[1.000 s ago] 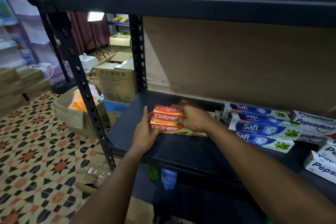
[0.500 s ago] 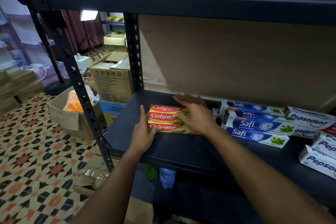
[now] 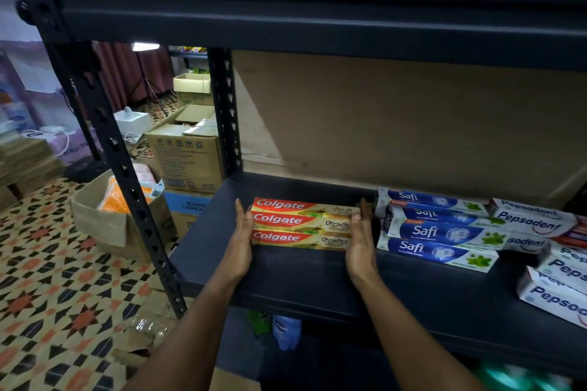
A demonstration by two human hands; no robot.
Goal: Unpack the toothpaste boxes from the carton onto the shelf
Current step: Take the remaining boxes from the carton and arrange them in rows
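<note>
Three red-and-gold Colgate toothpaste boxes [image 3: 301,224] lie flat, side by side, on the dark metal shelf [image 3: 286,276], long sides parallel to the front edge, roughly midway between front edge and back. They sit toward the shelf's left end, near the black perforated upright post [image 3: 227,111] at the back left corner.

Left hand [image 3: 239,244] is flat and upright, fingers straight, palm pressed against the left ends of the Colgate boxes. Right hand [image 3: 360,244] mirrors it, palm against the right ends. The boxes are squeezed between the two open palms; no fingers curl around them.

Just right of the right hand: a stack of blue-and-white Safi toothpaste boxes [image 3: 438,232], slightly fanned. The gap between these and the Colgate boxes is taken up by the right hand. Further toward the shelf's right end, white Pepsodent toothpaste boxes [image 3: 533,222] lie in a loose pile, some angled, some near the front edge.

Brown cardboard sheet [image 3: 397,117] lines the back of the shelf.

Beyond the left end, on the patterned tiled floor [image 3: 47,279]: an open brown carton [image 3: 104,225] with orange packets showing inside, and behind it a closed printed cardboard box [image 3: 184,155].
</note>
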